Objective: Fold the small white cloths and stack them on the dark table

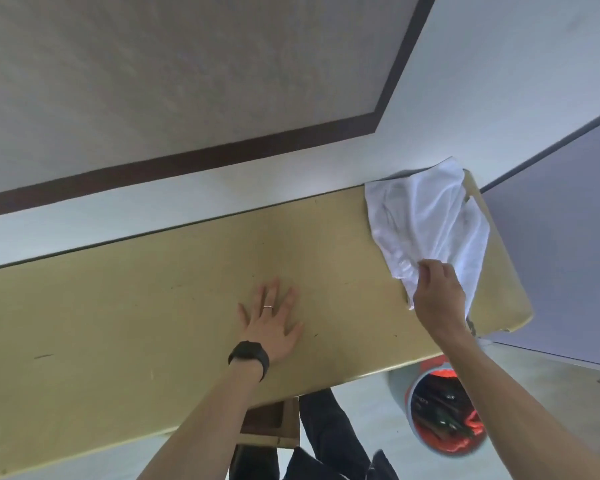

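Lowest in the frame, right of centre, a round grey bin with a red liner (411, 393) stands under the near edge of the long tan wooden table (118, 306). Above it, at the centre of the frame, the left hand (272, 322) lies flat on the bare tabletop with its fingers spread and straight, holding nothing. It has a black wristband (249, 356) and a thin ring (267, 307).

To the right, the right hand (437, 296) pinches the near edge of the crumpled small white cloth (426, 216), fingers curled round a bunched fold. From that grip the cloth runs up the frame and slightly left. Its long axis reaches from near the table's front edge to the far right corner, where it laps over the back edge.

The right hand is the one on the cloth, and the left is well apart from it, toward the centre. The likely next step is to draw the cloth leftward onto the bare wood beside the flat hand.

Further right lies a grey-violet surface (568, 237); I cannot tell whether it is the dark table.
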{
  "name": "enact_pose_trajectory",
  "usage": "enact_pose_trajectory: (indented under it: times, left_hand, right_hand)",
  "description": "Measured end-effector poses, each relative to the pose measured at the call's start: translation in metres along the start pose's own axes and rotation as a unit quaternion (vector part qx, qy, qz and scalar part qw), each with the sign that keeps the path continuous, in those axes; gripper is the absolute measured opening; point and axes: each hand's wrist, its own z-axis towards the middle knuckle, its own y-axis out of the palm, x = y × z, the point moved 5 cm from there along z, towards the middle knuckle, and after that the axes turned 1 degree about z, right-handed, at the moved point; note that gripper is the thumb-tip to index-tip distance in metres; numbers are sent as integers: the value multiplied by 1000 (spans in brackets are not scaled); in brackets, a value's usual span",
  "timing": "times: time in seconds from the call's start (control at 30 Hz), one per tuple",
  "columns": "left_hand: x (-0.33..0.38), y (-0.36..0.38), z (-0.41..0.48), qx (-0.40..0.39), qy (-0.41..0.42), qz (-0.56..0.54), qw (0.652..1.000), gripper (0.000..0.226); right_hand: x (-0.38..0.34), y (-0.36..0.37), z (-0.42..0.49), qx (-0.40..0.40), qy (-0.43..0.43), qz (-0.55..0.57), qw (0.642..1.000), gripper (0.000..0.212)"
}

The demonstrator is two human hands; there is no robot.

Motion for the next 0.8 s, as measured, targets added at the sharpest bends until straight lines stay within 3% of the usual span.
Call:
enact_pose_trajectory:
  times: [0.07, 0.13, 0.2, 0.3, 0.43, 0.8]
  left_hand:
    - [1, -16, -3, -28, 0, -27, 999, 73]
    - [9, -47, -11, -4, -7, -88, 996, 67]
    - [25, -91, -26, 83, 32, -127, 988, 60]
    - [54, -160, -66, 209, 156, -172, 950, 58]
    - [67, -214, -127, 284, 240, -199, 907, 52]
    - [-58, -153, -220, 416, 194, -183, 869, 19]
  right_hand:
    - [-24, -35, -3, 62, -36, 38, 997, 23]
    - [-57, -71, -13, 98, -88, 53, 990, 22]
    - [-91, -102, -31, 111, -144, 59, 982, 19]
    - [-142, -135, -71, 106, -217, 56, 969, 14]
    - [-190, -140, -125, 52, -227, 110, 966, 13]
    - [-265, -57, -244, -86, -249, 210, 942, 12]
